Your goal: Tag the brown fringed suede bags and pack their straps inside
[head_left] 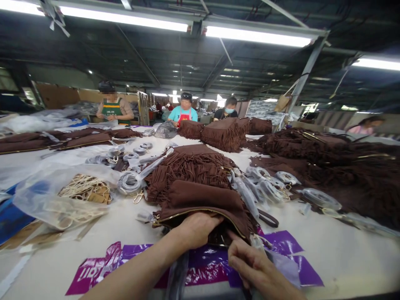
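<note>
A brown fringed zip bag [203, 196] lies in front of me with its gold-toothed zip [187, 211] undone and its mouth gaping towards me. My left hand [198, 229] reaches into that mouth, and its fingers are mostly hidden inside. At the right side of the mouth, my right hand [246, 258] has its fingers curled at the lower edge, the index finger pointing inward. Behind this bag lies another brown fringed bag [196, 160]. A brown wrist loop [268, 218] sticks out on the right. Purple printed plastic [206, 266] is spread under the bag.
Wrapped straps with gold clips [129, 182] lie to the left, more wrapped straps [265, 183] to the right. A clear plastic bag [46, 200] holds cords. Brown bags are piled at right [312, 150] and at the back [225, 131]. Several people [187, 114] work beyond the white table [353, 258].
</note>
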The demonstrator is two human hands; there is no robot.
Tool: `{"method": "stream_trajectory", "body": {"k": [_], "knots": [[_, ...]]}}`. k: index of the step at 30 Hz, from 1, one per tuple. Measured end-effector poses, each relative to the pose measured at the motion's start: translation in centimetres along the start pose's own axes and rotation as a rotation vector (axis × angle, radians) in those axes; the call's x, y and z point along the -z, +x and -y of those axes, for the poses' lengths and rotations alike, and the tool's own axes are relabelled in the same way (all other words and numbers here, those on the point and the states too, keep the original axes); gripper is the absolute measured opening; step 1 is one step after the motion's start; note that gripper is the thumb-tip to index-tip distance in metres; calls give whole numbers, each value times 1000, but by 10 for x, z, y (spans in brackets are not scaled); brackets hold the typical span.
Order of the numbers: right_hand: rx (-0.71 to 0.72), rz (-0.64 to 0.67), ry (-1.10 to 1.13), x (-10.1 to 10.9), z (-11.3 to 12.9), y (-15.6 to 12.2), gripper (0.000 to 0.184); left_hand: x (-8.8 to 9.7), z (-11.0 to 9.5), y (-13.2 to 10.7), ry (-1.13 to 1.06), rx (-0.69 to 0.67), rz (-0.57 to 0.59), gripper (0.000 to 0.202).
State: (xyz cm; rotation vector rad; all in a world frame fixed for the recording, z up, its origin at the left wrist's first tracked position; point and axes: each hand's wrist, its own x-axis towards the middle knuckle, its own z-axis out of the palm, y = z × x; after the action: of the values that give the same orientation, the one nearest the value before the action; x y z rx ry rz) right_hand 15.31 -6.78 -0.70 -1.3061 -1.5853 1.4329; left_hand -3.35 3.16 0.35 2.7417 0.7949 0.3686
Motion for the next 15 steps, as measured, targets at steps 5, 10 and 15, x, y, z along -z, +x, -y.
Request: {"method": "stream_trajectory", "body": {"k": [5, 10, 15], "knots": [[35, -269, 395, 17, -6, 10, 52, -3, -1, 7, -36, 14, -1, 54], [-6, -246, 460, 28, -6, 8, 52, -5, -3, 14, -113, 39, 7, 53], [-35, -203, 439, 26, -13, 11, 52, -8, -9, 21, -127, 137, 1, 49]]}}
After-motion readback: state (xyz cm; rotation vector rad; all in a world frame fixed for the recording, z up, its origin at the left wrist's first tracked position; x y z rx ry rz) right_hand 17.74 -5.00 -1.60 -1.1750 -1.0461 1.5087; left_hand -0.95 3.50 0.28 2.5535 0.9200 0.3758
